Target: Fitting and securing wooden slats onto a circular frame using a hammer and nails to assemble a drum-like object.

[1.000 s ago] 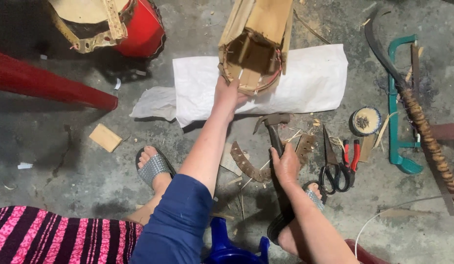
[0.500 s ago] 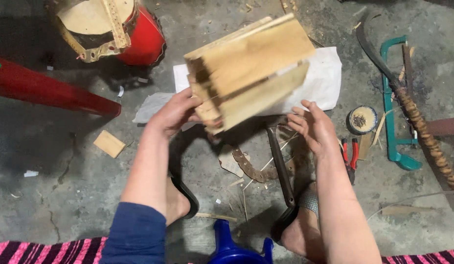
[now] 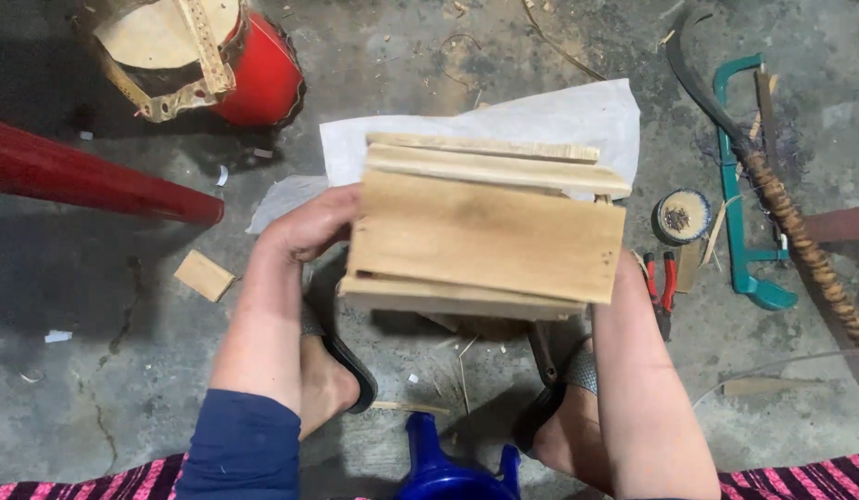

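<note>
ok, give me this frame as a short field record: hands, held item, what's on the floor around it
left hand: grips the left end of the wooden box
right hand: hidden behind the box's right end; only the forearm shows
held item: wooden box of pale planks, held flat side up above the feet
under box: white sheet on the concrete floor
right of box: red-handled pliers, round tin, green hacksaw
top left: red drum
left: small wood block
</note>
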